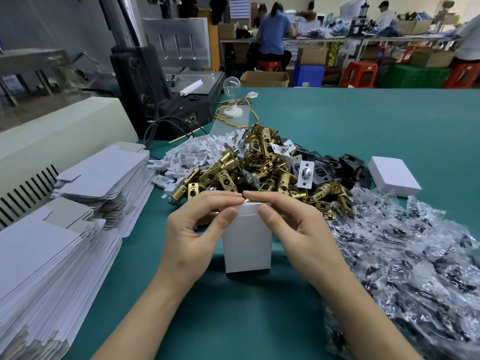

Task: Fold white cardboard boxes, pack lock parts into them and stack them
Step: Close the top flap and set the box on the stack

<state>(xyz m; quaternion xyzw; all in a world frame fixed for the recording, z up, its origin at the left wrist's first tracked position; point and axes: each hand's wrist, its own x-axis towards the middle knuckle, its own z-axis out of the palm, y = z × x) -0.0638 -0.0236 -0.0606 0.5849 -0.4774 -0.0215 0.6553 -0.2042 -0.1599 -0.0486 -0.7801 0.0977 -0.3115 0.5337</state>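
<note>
Underneath, teal table [363, 120] with lock parts [233, 172]; workshop benches [337, 38] beyond.

Two bare hands: left hand [192, 235], right hand [296, 229]. Left forearm [135, 315] and right forearm [363, 315] uncovered down to near frame edge. Fingernails [265, 210] short, rounded, plain.

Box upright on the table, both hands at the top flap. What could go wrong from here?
1. The white box stands on its narrow end, gripped only at the top by the left hand and right hand; a hard press may tip it or crease the flap.
2. The brass latch pile lies right behind it; a latch could snag the flap.
3. The bagged parts lie beside the right forearm and might get dragged.
</note>
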